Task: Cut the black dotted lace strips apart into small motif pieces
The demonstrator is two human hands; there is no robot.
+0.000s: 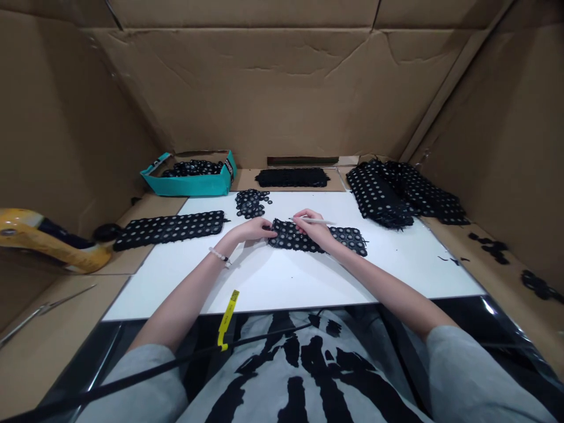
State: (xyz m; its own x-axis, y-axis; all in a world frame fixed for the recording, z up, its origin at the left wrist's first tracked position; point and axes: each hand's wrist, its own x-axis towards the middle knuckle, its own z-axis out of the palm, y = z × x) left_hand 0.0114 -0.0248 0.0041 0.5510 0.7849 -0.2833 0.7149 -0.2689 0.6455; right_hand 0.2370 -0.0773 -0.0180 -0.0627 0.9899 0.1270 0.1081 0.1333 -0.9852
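Note:
My left hand [253, 229] rests with its fingertips at the left edge of a black perforated lace piece [315, 237], which lies flat on a white board [282, 282]. My right hand [312, 228] sits on top of that piece and pinches a thin white stylus-like tool [317, 221] between its fingers. The tool's tip points left, over the lace. A beaded bracelet [219, 255] circles my left wrist. I cannot tell whether my left fingers grip the lace or only press on it.
On the board lies a heap of small black rings [251, 203]. A teal box of black pieces [189, 184], more lace sheets [170, 230] [379, 195], and scraps [492, 248] surround it. A yellow-handled tool [48, 241] lies left. Cardboard walls enclose the bench.

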